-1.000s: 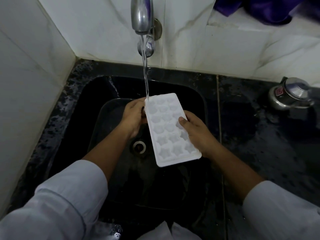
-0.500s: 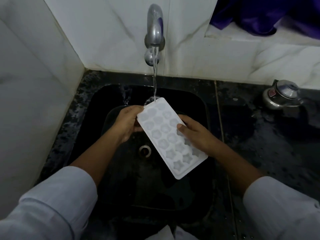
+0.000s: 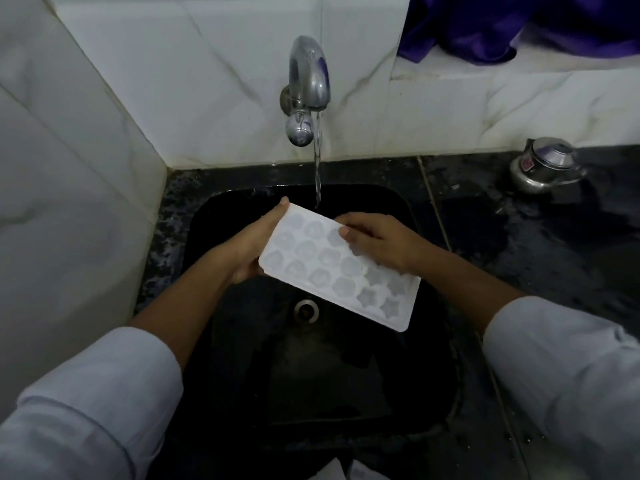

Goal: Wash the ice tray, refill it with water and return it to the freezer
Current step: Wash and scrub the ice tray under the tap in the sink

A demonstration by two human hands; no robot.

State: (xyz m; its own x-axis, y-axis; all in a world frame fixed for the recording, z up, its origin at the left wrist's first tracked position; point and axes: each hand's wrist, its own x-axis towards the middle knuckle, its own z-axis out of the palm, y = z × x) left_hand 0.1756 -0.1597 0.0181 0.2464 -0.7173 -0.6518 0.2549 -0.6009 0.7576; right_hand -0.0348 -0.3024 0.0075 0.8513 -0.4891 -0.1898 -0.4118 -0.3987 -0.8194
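Note:
A white ice tray (image 3: pixel 332 268) with star and flower shaped cells hangs over the black sink (image 3: pixel 398 393), tilted with its far end up and to the left. My left hand (image 3: pixel 249 247) grips that far left end from below and the side. My right hand (image 3: pixel 377 244) lies on the tray's upper long edge, thumb on the cells. A thin stream of water falls from the steel tap (image 3: pixel 308 84) and meets the tray's far edge.
A steel kettle (image 3: pixel 543 164) stands on the wet black counter at the right. Purple cloth (image 3: pixel 502 26) lies on the white ledge at the back right. White marble walls close the left and back. The drain (image 3: pixel 306 310) sits below the tray.
The tray has swung round from lengthwise to nearly crosswise. My left hand has slid to its end and my right hand has shifted onto the upper edge. The view has tilted up.

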